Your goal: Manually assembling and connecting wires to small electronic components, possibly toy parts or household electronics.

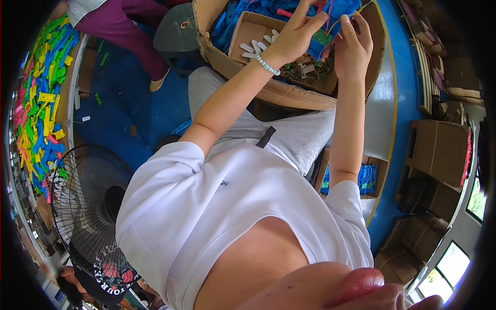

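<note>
At the top of the head view, both my hands are at a blue plastic housing (341, 7) with thin pink and yellow-green wires. My left hand (294, 39), with a beaded bracelet on its wrist, grips the housing from the left, fingertips partly cut off by the frame. My right hand (353, 49) pinches it from the right with bent fingers. A green circuit board (321, 36) shows between the hands. Beneath them is a large open cardboard box (289, 95) of blue plastic parts. An inner cardboard tray (242, 35) contains white strip-shaped pieces (253, 49) and small wired components (307, 71).
A black fan (93, 199) stands at left, near a table heaped with colourful plastic parts (49, 103). Beyond is a dark stool (178, 33) beside a person in purple trousers (124, 26). Another box holds blue pieces (368, 178) at right; cardboard cartons (439, 152) are stacked farther right.
</note>
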Available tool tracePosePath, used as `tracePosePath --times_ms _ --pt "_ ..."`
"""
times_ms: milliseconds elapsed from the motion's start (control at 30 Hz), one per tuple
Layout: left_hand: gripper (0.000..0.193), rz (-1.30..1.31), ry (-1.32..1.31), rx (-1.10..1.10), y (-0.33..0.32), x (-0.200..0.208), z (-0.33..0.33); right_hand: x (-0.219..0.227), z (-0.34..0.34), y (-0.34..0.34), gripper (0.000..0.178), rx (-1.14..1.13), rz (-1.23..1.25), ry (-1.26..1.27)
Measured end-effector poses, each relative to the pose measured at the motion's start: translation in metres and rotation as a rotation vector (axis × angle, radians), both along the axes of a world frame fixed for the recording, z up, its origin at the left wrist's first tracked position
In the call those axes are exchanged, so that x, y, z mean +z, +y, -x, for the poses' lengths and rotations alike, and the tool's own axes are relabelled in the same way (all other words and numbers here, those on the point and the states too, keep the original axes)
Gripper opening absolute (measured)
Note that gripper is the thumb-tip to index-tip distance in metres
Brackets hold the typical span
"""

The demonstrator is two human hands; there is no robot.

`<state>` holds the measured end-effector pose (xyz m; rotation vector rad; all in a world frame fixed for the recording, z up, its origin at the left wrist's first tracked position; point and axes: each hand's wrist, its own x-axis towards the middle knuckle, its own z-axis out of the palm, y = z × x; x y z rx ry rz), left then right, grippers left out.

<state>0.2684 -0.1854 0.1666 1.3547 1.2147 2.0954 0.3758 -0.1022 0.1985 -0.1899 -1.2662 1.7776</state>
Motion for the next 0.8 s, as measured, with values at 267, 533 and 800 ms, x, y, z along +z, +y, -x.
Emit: tracePosePath --times_ms 267,533,800 --pt "0.044 0.052 -0.564 -0.303 -0.004 -0.013 -0.034 -0.006 -0.049 -0.036 0.040 -0.009 -0.025 -0.115" --pt "0.044 0.087 -0.276 -0.166 -0.007 -0.010 -0.069 -0.020 -0.095 -0.047 0.023 -0.180 -0.205 -0.260" --pt "0.042 0.119 -0.075 -0.172 -0.011 -0.006 -0.105 -0.034 -0.133 -0.060 0.021 -0.288 -0.133 -0.228"
